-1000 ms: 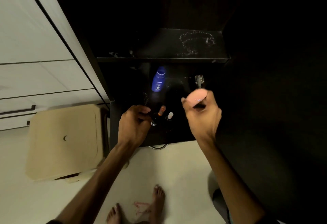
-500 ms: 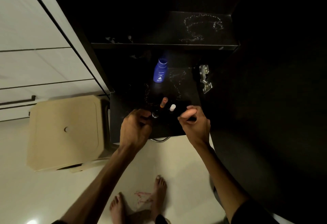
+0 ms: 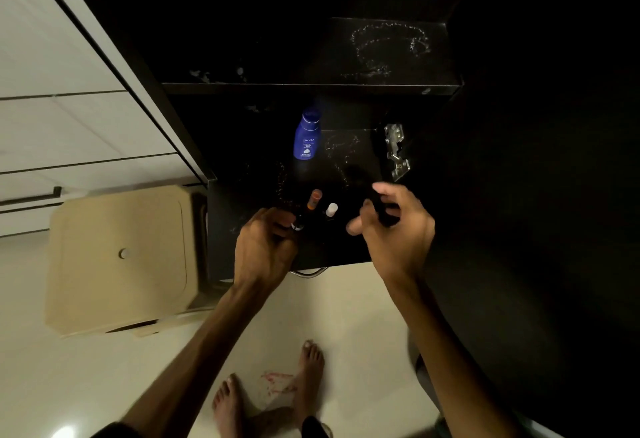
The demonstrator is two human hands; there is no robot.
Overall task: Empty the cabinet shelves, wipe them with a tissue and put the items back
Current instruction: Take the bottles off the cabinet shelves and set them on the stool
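Where shelves darken, blue bottle [image 3: 306, 137] reads "NIVEA".

"nivea" in white on the blue bottle [image 3: 306, 137], smaller print beneath it too blurred to read

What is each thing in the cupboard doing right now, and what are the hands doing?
Blue plastic lotion bottle: upright on the lower shelf, cap on.
Small orange-capped bottle: standing, capped.
Small white-capped bottle: standing, capped.
Left hand: grips a dark bottle.
Right hand: curled round a dark object.
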